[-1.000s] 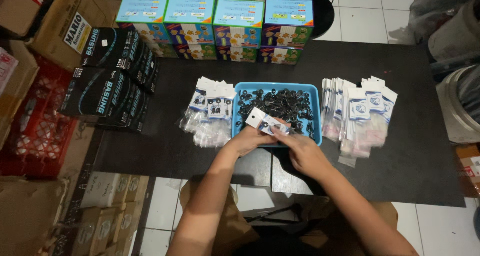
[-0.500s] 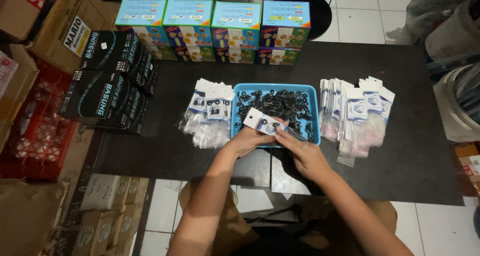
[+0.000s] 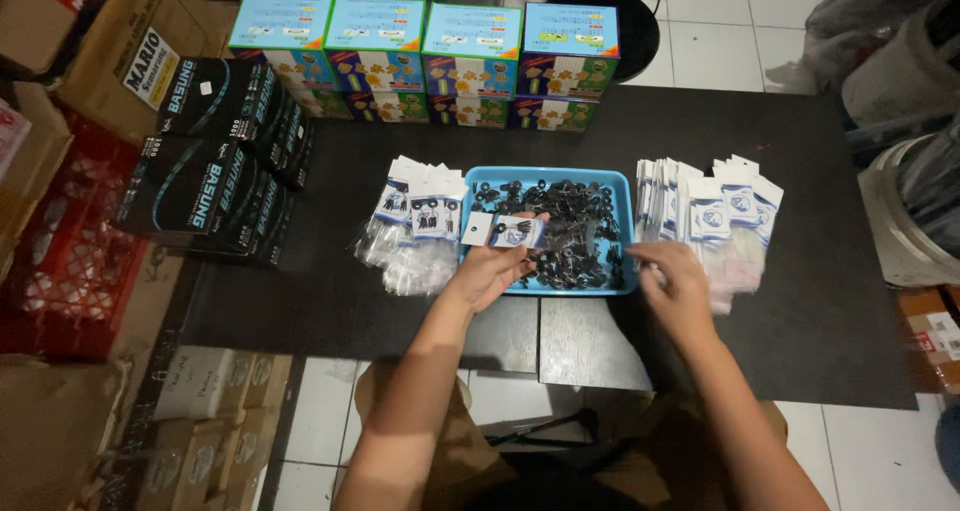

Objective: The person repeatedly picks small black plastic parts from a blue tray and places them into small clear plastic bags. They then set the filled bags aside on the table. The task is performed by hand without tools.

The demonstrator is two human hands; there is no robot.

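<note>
My left hand (image 3: 493,268) holds a small clear packet with a white and blue header card (image 3: 503,231) over the left edge of a blue tray (image 3: 620,283). The tray holds several small black parts (image 3: 565,226). My right hand (image 3: 672,283) rests at the tray's right corner, fingers touching the lower edge of a row of flat white and blue packets (image 3: 705,211). Whether it grips one is unclear. A loose heap of filled packets (image 3: 412,226) lies left of the tray.
All sits on a dark table (image 3: 330,291). Four colourful boxes (image 3: 425,51) line the far edge, black boxes (image 3: 215,166) are stacked at left. Cardboard cartons (image 3: 110,41) and a red crate (image 3: 70,261) stand beyond the left edge. A round white container (image 3: 905,226) is at right.
My right hand has left the packet and moved right to the row of flat packets. My left hand still holds the packet over the tray, shifted slightly left.
</note>
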